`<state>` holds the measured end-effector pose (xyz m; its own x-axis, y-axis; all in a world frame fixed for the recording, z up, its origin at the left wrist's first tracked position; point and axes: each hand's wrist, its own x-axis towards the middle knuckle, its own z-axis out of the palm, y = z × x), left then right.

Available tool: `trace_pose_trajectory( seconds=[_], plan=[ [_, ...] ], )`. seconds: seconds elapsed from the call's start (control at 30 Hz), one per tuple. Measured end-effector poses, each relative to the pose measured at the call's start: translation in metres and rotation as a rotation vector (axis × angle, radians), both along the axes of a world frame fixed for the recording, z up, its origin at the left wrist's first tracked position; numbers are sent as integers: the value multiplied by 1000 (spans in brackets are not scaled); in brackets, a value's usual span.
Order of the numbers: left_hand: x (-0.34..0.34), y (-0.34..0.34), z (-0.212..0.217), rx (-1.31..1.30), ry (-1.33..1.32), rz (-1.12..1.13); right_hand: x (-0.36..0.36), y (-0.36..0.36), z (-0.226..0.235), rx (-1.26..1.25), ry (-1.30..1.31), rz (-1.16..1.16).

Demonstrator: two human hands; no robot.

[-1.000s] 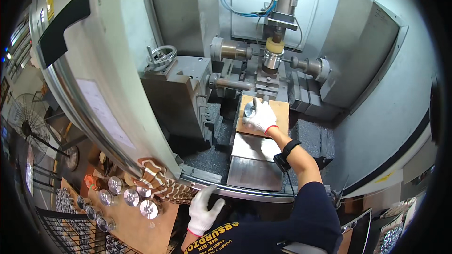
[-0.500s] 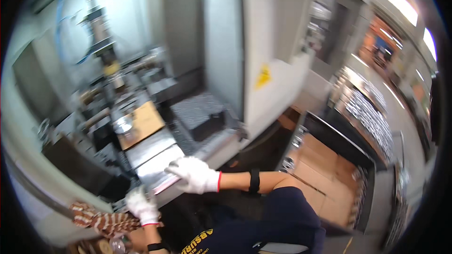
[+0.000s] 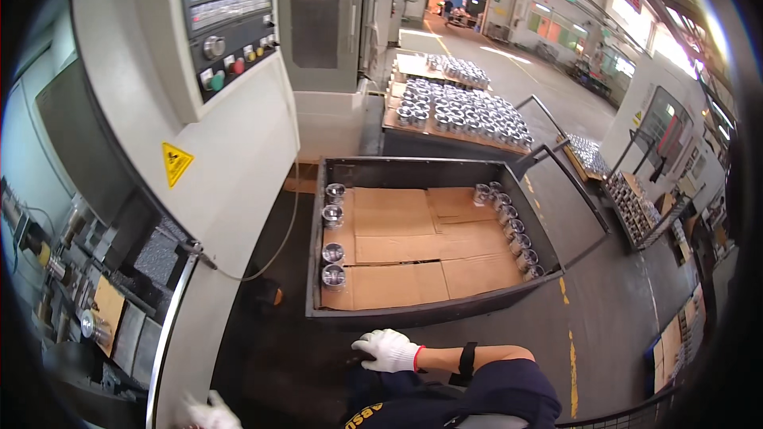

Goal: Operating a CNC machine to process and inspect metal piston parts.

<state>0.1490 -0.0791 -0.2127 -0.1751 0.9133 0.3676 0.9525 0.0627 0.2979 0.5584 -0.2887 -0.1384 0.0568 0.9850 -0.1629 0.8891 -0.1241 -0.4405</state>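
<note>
My right hand (image 3: pixel 387 349), in a white knitted glove with a red cuff, is held in front of my body, close to the near side of a black metal cart (image 3: pixel 397 318). Its fingers are loosely bent and apart, and I see nothing in them. At the lower left, my gloved left hand (image 3: pixel 213 413) is smeared by motion beside the machine's pale side panel (image 3: pixel 246 214); its fingers cannot be made out. Cardboard (image 3: pixel 397 214) lines the cart. Shiny cylindrical metal parts stand in it, several along the left side (image 3: pixel 334 254) and several along the right (image 3: pixel 509 214).
A control panel (image 3: pixel 230 16) with screens and buttons rises at the upper left. Inside the machine, a metal part (image 3: pixel 94 326) sits near a brown board. Pallets of similar parts (image 3: pixel 461 111) stand beyond the cart. A tubular handle (image 3: pixel 584 206) projects at the cart's right.
My view has swung right, from the machine's open bay to the cart. My right hand is away from the machine's ledge; my left is away from the striped cloth.
</note>
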Motion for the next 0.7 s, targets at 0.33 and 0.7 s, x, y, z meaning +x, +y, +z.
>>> trace_pose_trajectory(
  seconds=[0.33,0.7],
  plan=[
    [276,-48,-55,-138,-76,-832,137,14,12,-109,164,-21],
    [462,80,-125,-593,-103,-346,372,159,-8,-161,96,52]
  ],
)
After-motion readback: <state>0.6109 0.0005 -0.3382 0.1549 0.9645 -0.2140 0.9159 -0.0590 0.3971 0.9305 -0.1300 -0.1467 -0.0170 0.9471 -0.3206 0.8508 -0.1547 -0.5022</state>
